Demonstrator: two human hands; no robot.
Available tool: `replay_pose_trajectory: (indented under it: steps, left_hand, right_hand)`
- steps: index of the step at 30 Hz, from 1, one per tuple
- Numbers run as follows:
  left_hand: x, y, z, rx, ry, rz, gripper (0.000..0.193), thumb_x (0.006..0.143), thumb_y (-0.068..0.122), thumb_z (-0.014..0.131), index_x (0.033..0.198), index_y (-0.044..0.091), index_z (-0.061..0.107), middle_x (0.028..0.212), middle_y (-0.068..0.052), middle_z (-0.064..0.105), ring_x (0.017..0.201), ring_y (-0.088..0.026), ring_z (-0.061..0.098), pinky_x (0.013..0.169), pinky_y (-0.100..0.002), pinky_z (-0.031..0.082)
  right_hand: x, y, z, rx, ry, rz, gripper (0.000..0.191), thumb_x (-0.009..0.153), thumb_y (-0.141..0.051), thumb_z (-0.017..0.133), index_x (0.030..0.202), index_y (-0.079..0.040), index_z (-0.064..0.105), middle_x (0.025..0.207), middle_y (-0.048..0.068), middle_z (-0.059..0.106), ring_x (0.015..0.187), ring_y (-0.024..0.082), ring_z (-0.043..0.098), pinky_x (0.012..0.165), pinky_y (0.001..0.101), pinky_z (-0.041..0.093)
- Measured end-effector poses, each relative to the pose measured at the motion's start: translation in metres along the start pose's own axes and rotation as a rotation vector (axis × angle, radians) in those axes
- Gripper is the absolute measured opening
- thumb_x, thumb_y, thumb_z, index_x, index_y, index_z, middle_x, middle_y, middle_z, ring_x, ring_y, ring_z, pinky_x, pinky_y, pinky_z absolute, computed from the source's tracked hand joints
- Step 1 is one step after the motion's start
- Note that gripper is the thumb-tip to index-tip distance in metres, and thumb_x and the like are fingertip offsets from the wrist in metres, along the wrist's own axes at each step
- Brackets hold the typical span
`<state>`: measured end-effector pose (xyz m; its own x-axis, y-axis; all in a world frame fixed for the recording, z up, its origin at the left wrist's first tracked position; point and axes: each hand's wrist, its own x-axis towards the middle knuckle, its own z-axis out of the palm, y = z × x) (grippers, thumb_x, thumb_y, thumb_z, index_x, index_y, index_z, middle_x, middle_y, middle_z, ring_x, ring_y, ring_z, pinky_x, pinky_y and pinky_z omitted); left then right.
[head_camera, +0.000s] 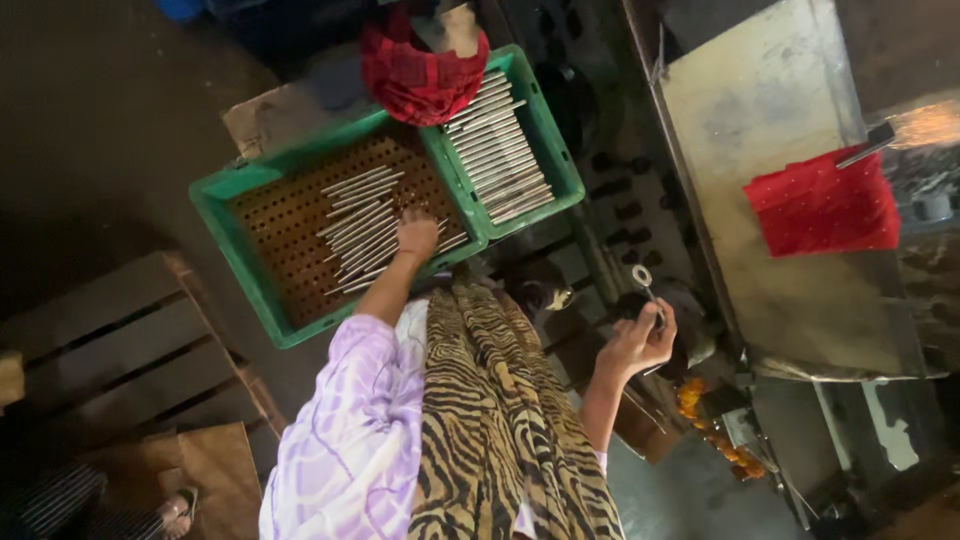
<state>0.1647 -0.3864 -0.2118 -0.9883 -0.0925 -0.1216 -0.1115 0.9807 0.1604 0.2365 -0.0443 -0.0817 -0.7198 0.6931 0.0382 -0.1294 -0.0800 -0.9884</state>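
Head view looks down on a person in a lilac sleeve and a tiger-striped scarf (500, 430). Her left hand (417, 237) reaches into the nearer green crate (232, 240), whose perforated floor carries a loose scatter of thin metal rods (360, 225). The hand lies on the rods near the crate's divider wall, its fingers curled downward onto them; whether they have already closed on one cannot be told. The farther green crate (560, 150) holds a tidy row of the same rods, with a red cloth (420, 70) draped over its upper edge. Her right hand (640, 338) is raised near a workbench (770, 200), pinching a slim metal piece with a ring end (645, 285) between thumb and fingers. On the bench lies a second red cloth (822, 205), and sparks (930, 125) show at the far right edge.

Judging by this, the step in hand looks like picking a rod from the loose pile. The next move would call for a firm pinch on a single rod, lifted without dragging its neighbours.
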Motion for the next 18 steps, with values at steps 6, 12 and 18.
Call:
replay_pose_trajectory:
  steps: [6, 12, 18]
  left_hand:
    - [0.026, -0.011, -0.010, -0.222, -0.233, 0.117, 0.027, 0.098, 0.020, 0.055, 0.092, 0.005, 0.077, 0.096, -0.023, 0.074, 0.091, -0.042, 0.072, 0.084, -0.053, 0.057]
    - [0.021, -0.026, -0.081, -1.133, -0.027, 0.047, 0.023, 0.085, 0.024, 0.072, 0.091, 0.002, 0.071, 0.082, -0.013, 0.077, 0.075, -0.022, 0.074, 0.068, -0.039, 0.058]
    - [0.019, 0.009, -0.126, -1.075, -0.185, 0.141, 0.038, 0.095, 0.035, 0.069, 0.112, 0.003, 0.061, 0.087, -0.014, 0.072, 0.071, -0.020, 0.066, 0.063, -0.037, 0.052]
  right_hand:
    - [-0.010, -0.001, 0.005, -0.079, -0.060, -0.027, 0.030, 0.099, -0.020, 0.074, 0.118, 0.002, 0.066, 0.081, -0.002, 0.056, 0.052, 0.005, 0.041, 0.047, 0.0231, 0.033]
    - [-0.013, -0.003, 0.010, -0.143, -0.102, -0.041, 0.029, 0.102, -0.018, 0.073, 0.120, 0.003, 0.067, 0.072, -0.002, 0.052, 0.053, 0.005, 0.041, 0.048, 0.0228, 0.033]
    - [-0.010, -0.015, 0.033, -0.192, -0.187, -0.123, 0.026, 0.102, -0.014, 0.070, 0.119, 0.004, 0.067, 0.077, -0.002, 0.060, 0.057, 0.004, 0.046, 0.050, 0.0217, 0.034]
